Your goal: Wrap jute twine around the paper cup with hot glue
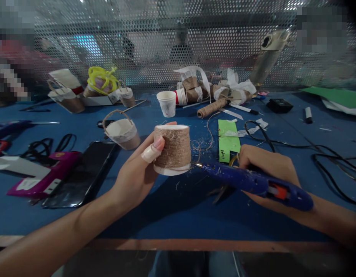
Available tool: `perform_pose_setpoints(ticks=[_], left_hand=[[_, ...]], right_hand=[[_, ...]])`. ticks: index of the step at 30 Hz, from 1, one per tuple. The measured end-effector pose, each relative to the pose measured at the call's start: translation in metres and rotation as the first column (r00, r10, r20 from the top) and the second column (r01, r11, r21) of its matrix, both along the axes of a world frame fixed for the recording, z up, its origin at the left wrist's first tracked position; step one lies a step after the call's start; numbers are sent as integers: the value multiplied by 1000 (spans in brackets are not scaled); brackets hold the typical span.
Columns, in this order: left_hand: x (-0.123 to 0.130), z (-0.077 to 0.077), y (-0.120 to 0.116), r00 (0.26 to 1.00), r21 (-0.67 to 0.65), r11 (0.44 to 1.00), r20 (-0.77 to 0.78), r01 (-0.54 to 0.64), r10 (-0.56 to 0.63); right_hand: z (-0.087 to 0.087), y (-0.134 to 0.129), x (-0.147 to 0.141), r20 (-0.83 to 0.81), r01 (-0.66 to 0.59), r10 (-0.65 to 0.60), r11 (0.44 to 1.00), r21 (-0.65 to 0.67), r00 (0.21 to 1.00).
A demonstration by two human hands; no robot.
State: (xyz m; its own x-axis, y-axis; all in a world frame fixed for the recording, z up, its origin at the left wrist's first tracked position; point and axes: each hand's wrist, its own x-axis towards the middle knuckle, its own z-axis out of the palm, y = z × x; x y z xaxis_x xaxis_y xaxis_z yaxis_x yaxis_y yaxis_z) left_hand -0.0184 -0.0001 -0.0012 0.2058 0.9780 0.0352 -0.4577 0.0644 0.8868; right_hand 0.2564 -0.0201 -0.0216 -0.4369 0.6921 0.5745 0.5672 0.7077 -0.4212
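Note:
My left hand (140, 165) is closed around a paper cup (175, 148) wrapped in brown twine, with a white band showing at top and bottom. A bandage covers the thumb of that hand. In my right hand (270, 165) is a blue hot glue gun (241, 179), its metal nozzle pointing left at the cup's lower right edge; whether it touches cannot be made out. Loose twine (205, 148) trails from beside the cup back toward a twine roll (212, 107). Beneath the glue gun lies a dark tool, partly hidden, that looks like scissors (220, 192).
A small twine-handled basket (126, 134) stands left of the cup, and a white paper cup (167, 104) behind. At left lie a phone (82, 173) and a magenta packet (57, 169). Green paper (224, 134) and a black cable (305, 144) are at right. A perforated metal screen (155, 46) rises behind.

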Motion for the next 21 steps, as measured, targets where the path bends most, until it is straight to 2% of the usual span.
perform_pose_setpoints(ticks=[5,9,11,15,21], left_hand=[[0,-1,2,1000,-26,1000,15,-12,12],[1,-9,3,997,-59,995,-20,75,-76],[1,-11,3,992,-68,991,-32,118,-120],[3,-11,3,989,-115,986,-78,118,-127],[6,-9,3,989,-129,987,-99,101,-114]], right_hand=[[8,3,-3,-167,20,-47,987,-161,985],[10,5,-13,-309,-7,-43,987,-160,950],[8,8,-18,-315,-39,-26,979,-198,949],[1,15,-20,-350,-162,50,940,-301,935],[-4,12,-19,-349,-136,-7,914,-382,937]])
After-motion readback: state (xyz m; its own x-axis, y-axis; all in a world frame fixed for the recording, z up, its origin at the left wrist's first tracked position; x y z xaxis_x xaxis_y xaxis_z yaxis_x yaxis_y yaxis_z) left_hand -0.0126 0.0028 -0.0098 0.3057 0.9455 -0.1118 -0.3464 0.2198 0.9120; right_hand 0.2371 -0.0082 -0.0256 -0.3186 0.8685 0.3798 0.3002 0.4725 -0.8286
